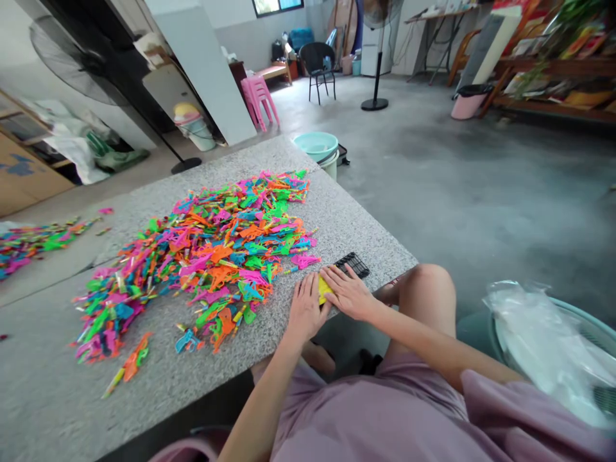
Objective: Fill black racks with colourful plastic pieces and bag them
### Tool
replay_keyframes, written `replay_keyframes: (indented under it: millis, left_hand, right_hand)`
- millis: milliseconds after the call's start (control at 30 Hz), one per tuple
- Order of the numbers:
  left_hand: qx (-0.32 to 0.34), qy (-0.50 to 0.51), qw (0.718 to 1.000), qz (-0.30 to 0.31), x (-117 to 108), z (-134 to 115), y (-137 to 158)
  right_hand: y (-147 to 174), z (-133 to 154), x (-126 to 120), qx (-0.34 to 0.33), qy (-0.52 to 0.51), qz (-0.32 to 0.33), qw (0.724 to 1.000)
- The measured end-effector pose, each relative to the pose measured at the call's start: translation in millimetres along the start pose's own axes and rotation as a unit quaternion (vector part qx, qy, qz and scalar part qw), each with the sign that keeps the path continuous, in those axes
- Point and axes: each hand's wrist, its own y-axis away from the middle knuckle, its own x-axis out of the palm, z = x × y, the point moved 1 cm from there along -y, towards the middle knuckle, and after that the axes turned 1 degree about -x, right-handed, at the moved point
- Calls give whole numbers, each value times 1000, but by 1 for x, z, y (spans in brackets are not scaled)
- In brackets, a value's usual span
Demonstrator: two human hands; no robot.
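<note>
Yellow piece on speckled tabletop, near edge, between 2 hands. Visible strip's long axis runs roughly away from body; ends partly covered, so which way it points, cannot tell. Left hand flat, fingers extended forward; right hand slants across, fingers over piece. Pinching or only pressing: cannot tell. Black grid tray beside right fingers. Multicoloured plastic pile leftward.

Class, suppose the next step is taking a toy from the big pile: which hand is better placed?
Probably the left hand: it lies nearer the colourful toy pile, while the right hand sits farther off, beside the black tray. Both touch the yellow piece.
</note>
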Motion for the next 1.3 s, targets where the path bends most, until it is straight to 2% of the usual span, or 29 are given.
replay_keyframes:
  millis: [200, 400, 500, 633, 700, 767, 867, 967, 1033, 1167, 1233, 1300]
  left_hand:
    - [5, 25, 1000, 11, 1, 7, 3]
    - [12, 47, 999, 12, -1, 15, 6]
    - [-12, 47, 999, -10, -2, 8, 12]
    - [-62, 56, 996, -43, -6, -2, 8]
    - [-72, 67, 994, -48, -12, -2, 1]
    - [-74, 74, 993, -52, -21, 2, -5]
    - [-98, 66, 990, -80, -29, 7, -3]
    - [-98, 63, 989, -93, -21, 0, 12]
    - [-69, 72, 992, -77, -8, -10, 25]
    - [-47, 102, 992, -63, 14, -21, 38]
    - [-49, 130, 988, -67, 16, -21, 38]
    - [-54, 173, 980, -80, 13, -19, 37]
  right_hand:
    - [2, -31, -7, -89, 24, 34, 995]
    - [2, -58, -13, -137, 30, 66, 988]
    - [15, -72, -18, -137, 41, 49, 988]
    - [28, -82, -30, -125, 73, -6, 989]
    - [26, -78, -41, -123, 56, -28, 990]
    - [16, -73, -51, -100, 14, -20, 995]
    - [-9, -70, -59, -68, -51, 56, 995]
    - [-42, -63, -54, -54, -24, 96, 994]
    - [-68, -46, -45, -43, 5, 82, 996]
    - [-121, 15, -15, -59, 59, 94, 992]
    - [-138, 40, -3, -98, 116, 117, 982]
    - [-143, 50, -2, -148, 136, 121, 972]
